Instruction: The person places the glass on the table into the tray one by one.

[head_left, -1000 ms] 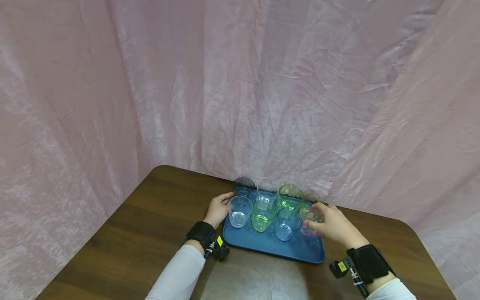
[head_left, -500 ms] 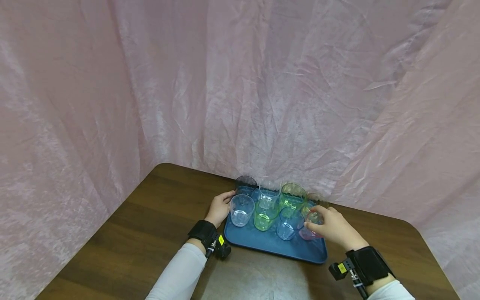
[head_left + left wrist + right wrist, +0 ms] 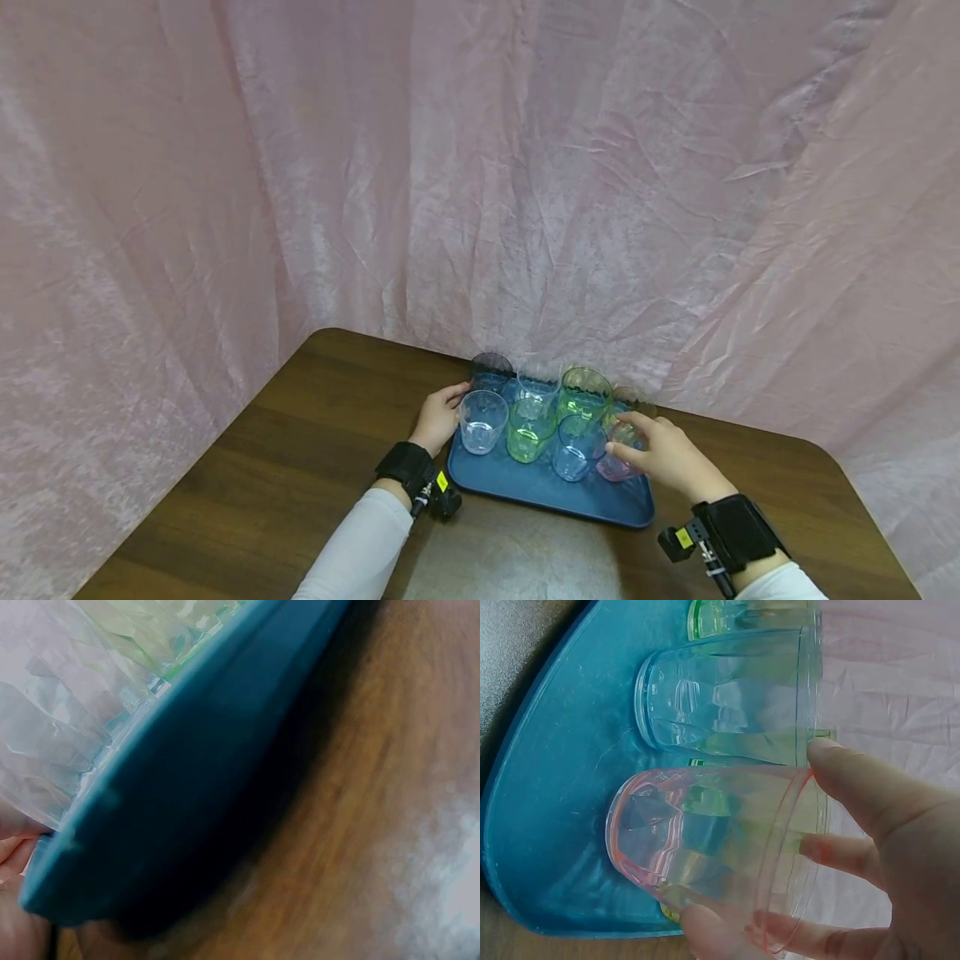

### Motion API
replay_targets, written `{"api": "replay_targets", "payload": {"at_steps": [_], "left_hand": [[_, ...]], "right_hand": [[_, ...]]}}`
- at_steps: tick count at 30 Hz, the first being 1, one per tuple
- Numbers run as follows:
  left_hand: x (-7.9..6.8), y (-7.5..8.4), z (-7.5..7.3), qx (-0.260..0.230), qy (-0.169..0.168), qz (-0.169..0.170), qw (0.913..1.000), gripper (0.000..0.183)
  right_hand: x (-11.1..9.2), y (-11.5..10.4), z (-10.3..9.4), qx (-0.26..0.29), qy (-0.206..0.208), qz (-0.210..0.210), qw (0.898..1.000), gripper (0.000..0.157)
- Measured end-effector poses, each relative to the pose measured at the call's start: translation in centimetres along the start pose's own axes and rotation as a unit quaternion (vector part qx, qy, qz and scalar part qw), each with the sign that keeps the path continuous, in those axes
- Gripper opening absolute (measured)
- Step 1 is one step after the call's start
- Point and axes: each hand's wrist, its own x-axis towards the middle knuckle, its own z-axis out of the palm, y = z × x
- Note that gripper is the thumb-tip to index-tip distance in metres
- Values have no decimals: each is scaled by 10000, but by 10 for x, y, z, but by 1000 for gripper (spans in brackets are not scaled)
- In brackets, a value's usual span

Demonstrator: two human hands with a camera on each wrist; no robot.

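A blue tray (image 3: 525, 490) bears several see-through cups in two rows. At its left side my left hand (image 3: 437, 419) grips the rim; in the left wrist view its fingers (image 3: 13, 859) lie against the tray's corner, partly cut off. My right hand (image 3: 671, 450) holds a pink cup (image 3: 617, 468) at the tray's right end, with thumb and fingers spread around its rim in the right wrist view. Beside it stands a blue cup (image 3: 573, 454), then a green cup (image 3: 527, 433) and a clear cup (image 3: 482, 425). The pink cup's base is at the tray surface.
The back row has a dark grey cup (image 3: 491, 371), another clear cup (image 3: 538, 379), a taller-looking green cup (image 3: 585, 392) and a yellowish cup (image 3: 633, 400) partly hidden. A brown wooden table (image 3: 300, 467) carries the tray. Pink curtains (image 3: 480, 167) hang right behind it.
My right hand and the pink cup have shifted slightly down and left, towards the blue cup. The left hand stays at the tray's left rim. The head view has shifted a little.
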Motion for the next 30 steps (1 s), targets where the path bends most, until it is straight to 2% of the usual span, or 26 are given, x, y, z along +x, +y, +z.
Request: {"api": "replay_targets", "payload": {"at_steps": [10,22,30], "left_hand": [[0,1,1,56,-11,48,10000,41],[4,-4,0,-12,1,-116,9999,43],[3,-4,-1,-76,-59,-28,9999,42]], "right_hand": [[0,-1,0,-90,-135,-99,9998,67],[2,0,1,-65,-95,-218,9997,63],[1,0,3,32,-138,-216,9997,61]]}}
